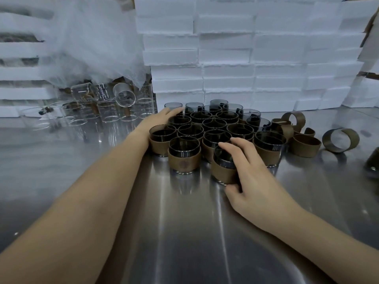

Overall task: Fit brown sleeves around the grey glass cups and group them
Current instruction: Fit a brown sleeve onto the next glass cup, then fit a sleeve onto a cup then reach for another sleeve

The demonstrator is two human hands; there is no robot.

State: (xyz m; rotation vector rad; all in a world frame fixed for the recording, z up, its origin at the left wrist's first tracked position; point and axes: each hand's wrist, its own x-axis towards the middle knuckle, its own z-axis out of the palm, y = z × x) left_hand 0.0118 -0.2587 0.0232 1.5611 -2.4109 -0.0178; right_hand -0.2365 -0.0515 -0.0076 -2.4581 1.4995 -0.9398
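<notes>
Grey cup (221,158), already in its brown sleeve (222,173) and gripped by curled right hand (252,177) on the group's (213,123) side facing the counter's (184,232) near edge: nudge snug against neighbours, keeping rims from clinking, with flat, straight-fingered left hand (164,117) bracing the far-left cups.

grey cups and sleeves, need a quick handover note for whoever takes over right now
Left hand: flat against the left side of the grouped cups.
Right hand: grips one sleeved cup at the group's near edge, on the steel table.
Done: many cups sleeved and grouped.
Left: seat this cup in the group; loose sleeves lie right of it. Whether back-row cups have sleeves cannot be seen.
</notes>
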